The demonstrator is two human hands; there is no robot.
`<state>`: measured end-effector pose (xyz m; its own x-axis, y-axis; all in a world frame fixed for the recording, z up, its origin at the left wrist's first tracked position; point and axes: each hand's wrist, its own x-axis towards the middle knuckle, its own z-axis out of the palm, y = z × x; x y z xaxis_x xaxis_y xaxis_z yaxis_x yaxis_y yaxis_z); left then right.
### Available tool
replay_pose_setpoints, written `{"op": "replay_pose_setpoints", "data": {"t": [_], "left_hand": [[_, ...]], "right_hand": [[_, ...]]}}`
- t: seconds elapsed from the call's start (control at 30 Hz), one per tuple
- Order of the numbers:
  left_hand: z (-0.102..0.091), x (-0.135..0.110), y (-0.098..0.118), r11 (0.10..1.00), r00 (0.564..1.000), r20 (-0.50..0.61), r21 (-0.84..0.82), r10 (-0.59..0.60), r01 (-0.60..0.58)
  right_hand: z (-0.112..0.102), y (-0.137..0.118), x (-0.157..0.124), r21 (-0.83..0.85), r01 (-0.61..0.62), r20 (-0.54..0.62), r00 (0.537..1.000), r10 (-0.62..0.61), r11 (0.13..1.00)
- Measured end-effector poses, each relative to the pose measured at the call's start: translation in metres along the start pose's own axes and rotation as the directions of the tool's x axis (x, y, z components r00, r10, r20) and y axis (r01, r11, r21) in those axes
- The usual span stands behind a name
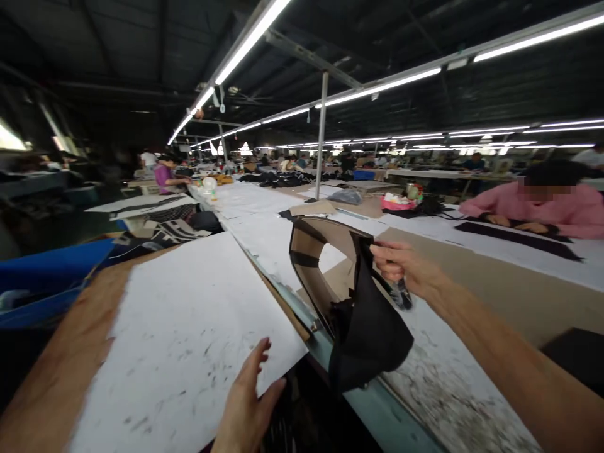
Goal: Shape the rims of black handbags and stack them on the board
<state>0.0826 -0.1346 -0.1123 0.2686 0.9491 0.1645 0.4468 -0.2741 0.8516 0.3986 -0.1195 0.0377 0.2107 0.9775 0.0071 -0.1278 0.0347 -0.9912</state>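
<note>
My right hand pinches the edge of a black fabric piece and holds it up over the table edge. Brown, stiff-looking panels with black bands form a curved loop on its inner side, and the black cloth hangs down below. Under my right fingers is a small dark, shiny thing; its kind is unclear. My left hand is empty, thumb apart from the fingers, above the near edge of a marked white sheet. It does not touch the fabric.
A blue bin stands at the left. Brown board covers part of the right table. Across it, a person in pink handles dark strips. A pink basket and a metal post stand farther back.
</note>
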Motion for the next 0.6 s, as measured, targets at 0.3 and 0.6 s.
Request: {"op": "replay_pose_setpoints", "data": {"t": [0.3,0.6], "left_hand": [[-0.014,0.031,-0.001,0.984,0.953,-0.293,0.174,0.079,-0.028],[-0.113,0.03,0.007,0.977,0.944,-0.325,0.212,0.056,0.015]], "right_hand": [[0.101,0.047,0.004,0.215,-0.228,0.225,0.958,0.179,0.95],[0.094,0.087,0.041,0.063,-0.121,0.217,0.971,0.105,0.991]]}}
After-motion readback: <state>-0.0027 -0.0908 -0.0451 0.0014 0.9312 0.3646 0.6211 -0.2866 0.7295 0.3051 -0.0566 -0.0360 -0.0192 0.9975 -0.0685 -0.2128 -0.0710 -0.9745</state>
